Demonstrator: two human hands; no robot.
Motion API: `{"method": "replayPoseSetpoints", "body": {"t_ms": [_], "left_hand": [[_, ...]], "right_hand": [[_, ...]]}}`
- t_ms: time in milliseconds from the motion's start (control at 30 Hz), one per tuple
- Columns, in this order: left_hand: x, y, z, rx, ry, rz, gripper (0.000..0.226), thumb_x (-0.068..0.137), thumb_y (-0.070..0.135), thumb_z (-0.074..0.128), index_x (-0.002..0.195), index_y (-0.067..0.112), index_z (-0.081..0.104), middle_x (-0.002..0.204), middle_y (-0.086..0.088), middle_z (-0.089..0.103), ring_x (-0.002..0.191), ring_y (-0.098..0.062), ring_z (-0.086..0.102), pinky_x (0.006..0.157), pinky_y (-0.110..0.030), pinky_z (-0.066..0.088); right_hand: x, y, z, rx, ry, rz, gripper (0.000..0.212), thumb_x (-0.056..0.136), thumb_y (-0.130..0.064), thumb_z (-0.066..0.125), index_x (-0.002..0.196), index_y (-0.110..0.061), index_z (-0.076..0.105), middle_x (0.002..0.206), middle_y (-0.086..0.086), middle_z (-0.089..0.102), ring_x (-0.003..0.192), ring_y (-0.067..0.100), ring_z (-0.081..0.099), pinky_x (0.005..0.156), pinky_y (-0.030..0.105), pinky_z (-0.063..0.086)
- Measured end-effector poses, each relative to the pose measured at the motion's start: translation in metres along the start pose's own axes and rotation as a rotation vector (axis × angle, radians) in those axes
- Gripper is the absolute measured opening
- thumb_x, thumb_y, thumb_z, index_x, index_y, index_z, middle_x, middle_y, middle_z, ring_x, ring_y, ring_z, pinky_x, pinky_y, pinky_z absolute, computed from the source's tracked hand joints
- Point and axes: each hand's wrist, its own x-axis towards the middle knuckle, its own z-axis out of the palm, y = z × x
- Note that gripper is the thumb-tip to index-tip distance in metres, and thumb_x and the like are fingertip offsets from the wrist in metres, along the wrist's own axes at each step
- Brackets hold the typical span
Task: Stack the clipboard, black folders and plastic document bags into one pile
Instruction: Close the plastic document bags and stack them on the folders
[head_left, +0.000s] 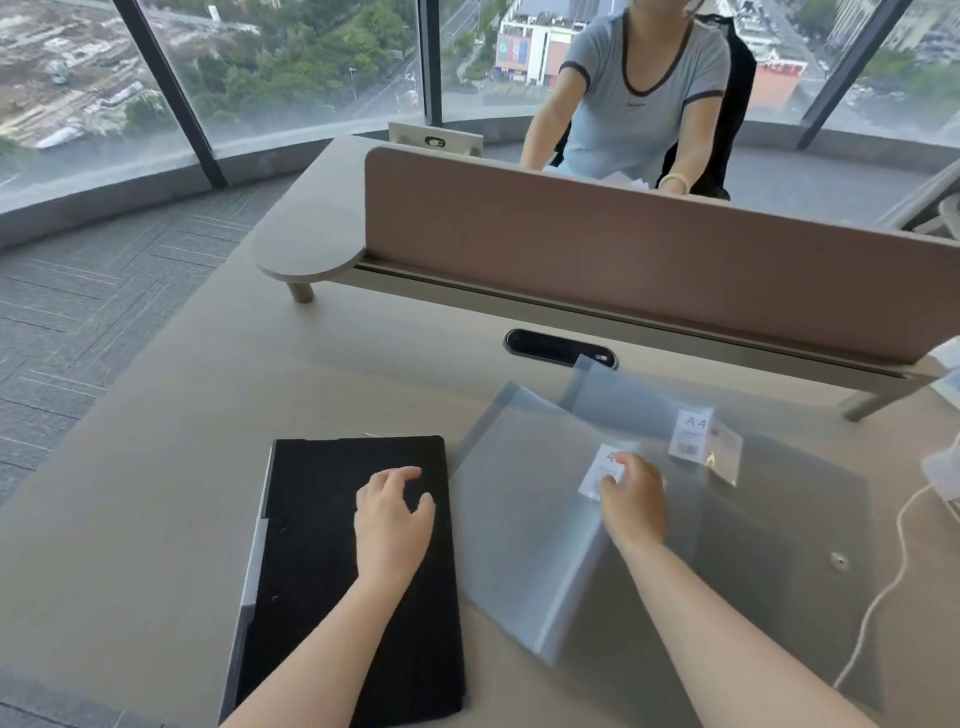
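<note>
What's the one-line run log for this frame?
left hand flat on black folder | right hand gripping plastic document bag | pile unfinished

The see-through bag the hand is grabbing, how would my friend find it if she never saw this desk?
Start at the beige desk and find the black folder lying under the left hand. Just right of it lies a frosted plastic document bag, pinched by the right hand at its white label. Unlike the other bags beside it, its edge is lifted.
</note>
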Motion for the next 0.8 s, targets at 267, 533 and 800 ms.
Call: {"method": "replayPoseSetpoints", "body": {"t_ms": [267,533,800], "left_hand": [[-0.028,0.046,0.082,0.022,-0.342,0.083,0.044,0.093,0.029,0.060,0.137,0.023,0.055,0.143,0.006,0.052,0.135,-0.015,0.040,0.108,-0.030,0.039],[-0.053,0.060,0.120,0.148,-0.520,0.090,0.063,0.093,0.042,0.058,0.151,0.027,0.040,0.163,0.003,0.028,0.151,-0.015,0.017,0.119,-0.030,0.021],[-0.063,0.063,0.131,0.205,-0.505,0.097,0.061,0.093,0.044,0.056,0.150,0.028,0.041,0.163,0.006,0.026,0.152,-0.015,0.014,0.121,-0.031,0.019]], "right_hand": [[0.035,0.025,-0.045,-0.069,-0.103,-0.062,0.055,0.095,-0.013,0.046,0.149,-0.019,0.036,0.158,-0.003,0.028,0.139,0.022,0.040,0.107,0.037,0.036],[0.062,0.033,-0.051,-0.181,-0.251,-0.072,0.063,0.096,-0.025,0.047,0.154,-0.024,0.022,0.160,0.000,0.024,0.140,0.025,0.038,0.103,0.040,0.038],[0.079,0.034,-0.054,-0.218,-0.270,-0.073,0.043,0.094,-0.032,0.049,0.136,-0.021,0.050,0.132,0.008,0.049,0.103,0.024,0.058,0.084,0.033,0.044]]}}
